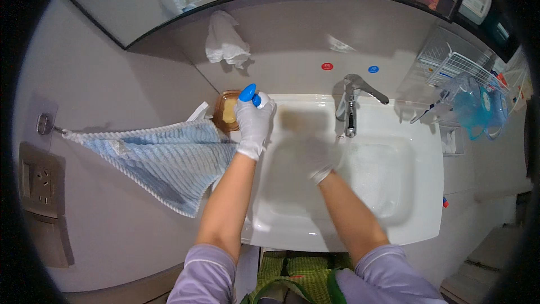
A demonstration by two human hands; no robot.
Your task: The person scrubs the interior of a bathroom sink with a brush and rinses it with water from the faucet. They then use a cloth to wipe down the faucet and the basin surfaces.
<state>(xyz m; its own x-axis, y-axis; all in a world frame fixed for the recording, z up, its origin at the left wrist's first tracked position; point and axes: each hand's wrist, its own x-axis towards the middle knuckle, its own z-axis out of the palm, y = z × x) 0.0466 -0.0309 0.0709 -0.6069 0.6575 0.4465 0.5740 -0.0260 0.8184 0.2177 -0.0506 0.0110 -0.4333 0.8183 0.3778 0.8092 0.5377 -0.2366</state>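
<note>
My left hand point(254, 124), in a thin white glove, is wrapped round a bottle with a blue spray head point(248, 94) at the sink's back left corner. The glove hides most of the bottle's body. Beside it, against the wall, sits a brown soap dish point(220, 120) with a yellow bar of soap point(229, 110). Over the basin of the white sink point(343, 239) hangs my gloved right hand point(319, 157), left of the chrome faucet point(351, 104). Motion smears its fingers. Greyish suds or water lie in the basin.
A blue striped towel point(163, 157) hangs from a wall hook on the left, near a socket plate point(42, 183). White cloth point(226, 42) hangs on the back wall below the mirror point(197, 3). At right are a white wire rack point(455, 67) and a translucent blue container point(472, 107).
</note>
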